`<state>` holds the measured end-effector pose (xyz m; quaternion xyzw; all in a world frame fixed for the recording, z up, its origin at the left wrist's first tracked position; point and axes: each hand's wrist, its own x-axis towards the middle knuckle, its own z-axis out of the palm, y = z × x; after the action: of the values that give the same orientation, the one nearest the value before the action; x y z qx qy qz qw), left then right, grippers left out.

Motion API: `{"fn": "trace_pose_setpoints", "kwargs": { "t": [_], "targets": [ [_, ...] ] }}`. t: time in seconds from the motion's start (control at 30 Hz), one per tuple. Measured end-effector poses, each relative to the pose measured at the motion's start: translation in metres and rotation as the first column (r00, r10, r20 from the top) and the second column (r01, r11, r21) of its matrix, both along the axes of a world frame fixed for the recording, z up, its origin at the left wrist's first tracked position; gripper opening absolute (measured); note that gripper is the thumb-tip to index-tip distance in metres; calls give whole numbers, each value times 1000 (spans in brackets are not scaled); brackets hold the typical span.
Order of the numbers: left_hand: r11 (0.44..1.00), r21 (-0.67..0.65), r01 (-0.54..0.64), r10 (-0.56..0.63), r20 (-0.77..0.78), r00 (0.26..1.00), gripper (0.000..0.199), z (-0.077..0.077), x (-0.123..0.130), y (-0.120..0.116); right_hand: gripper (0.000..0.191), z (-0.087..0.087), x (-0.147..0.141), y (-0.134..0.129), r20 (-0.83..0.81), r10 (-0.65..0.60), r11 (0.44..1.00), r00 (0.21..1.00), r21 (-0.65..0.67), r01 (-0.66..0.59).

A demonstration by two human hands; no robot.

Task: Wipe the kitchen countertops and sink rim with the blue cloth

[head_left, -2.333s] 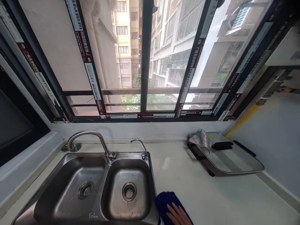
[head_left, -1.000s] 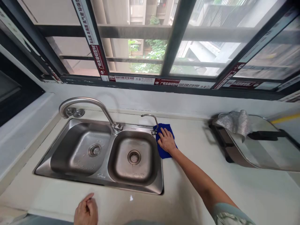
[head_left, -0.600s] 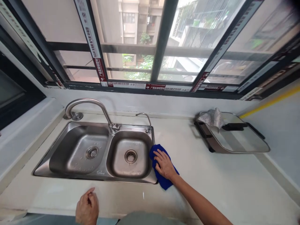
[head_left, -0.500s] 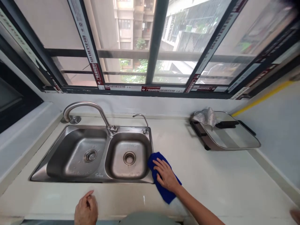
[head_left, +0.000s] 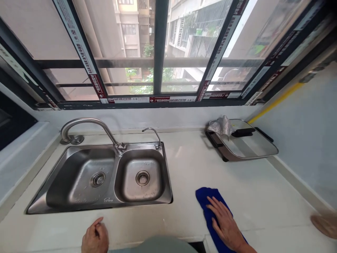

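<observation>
A blue cloth (head_left: 207, 202) lies on the white countertop (head_left: 184, 175), right of the sink. My right hand (head_left: 223, 221) rests flat on top of this cloth, fingers stretched out and slightly apart. Part of the cloth is hidden under the palm. At the counter's front edge, below the sink, my left hand (head_left: 95, 237) is loosely curled with the index finger poking forward. Nothing shows in it. The stainless steel double sink (head_left: 116, 175) has two basins with drains, and a few water drops are in them.
A curved faucet (head_left: 89, 121) and a small thin tap (head_left: 152, 130) rise behind the sink. An electric pan with a glass lid (head_left: 244, 144) stands at the back right, with crumpled bubble wrap (head_left: 223, 126) on it. A round brown object (head_left: 325, 225) sits at the right edge.
My right hand has moved the cloth from the sink's right rim rightward and toward me across the counter. The view has shifted slightly. My left hand stays about where it was.
</observation>
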<state>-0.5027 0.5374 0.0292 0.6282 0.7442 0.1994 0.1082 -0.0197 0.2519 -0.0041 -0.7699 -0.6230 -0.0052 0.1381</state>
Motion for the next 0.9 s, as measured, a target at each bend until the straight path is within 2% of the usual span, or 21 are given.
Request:
{"fn": "trace_pose_setpoints", "kwargs": {
  "t": [0.17,0.4,0.53,0.63,0.7,0.77,0.83,0.9],
  "targets": [
    [1000,8,-12,12,-8,1000,45,2,3,-2,55,-8,17,46,62,-225,973,972,73,220],
    [1000,15,17,-17,50,999,42,2,2,-6,54,-18,24,129,208,-508,860,836,179,478],
    [1000,8,-22,21,96,995,40,5,1,-9,52,-19,13,148,222,-563,824,796,226,520],
    [997,-57,-59,71,246,967,34,13,2,-5,52,-18,8,147,162,-578,804,800,280,524],
    [997,-71,-6,31,353,935,30,24,5,10,54,-21,9,144,120,-576,792,808,325,517],
    [995,-16,96,-80,425,902,28,43,12,38,57,-27,12,143,81,-559,795,826,336,505],
    [972,105,212,-236,487,841,30,70,21,74,60,-32,16,143,47,-542,798,839,341,497],
    [943,228,244,-324,449,833,36,102,30,112,61,-36,19,144,24,-531,798,847,350,491]
  ]
}}
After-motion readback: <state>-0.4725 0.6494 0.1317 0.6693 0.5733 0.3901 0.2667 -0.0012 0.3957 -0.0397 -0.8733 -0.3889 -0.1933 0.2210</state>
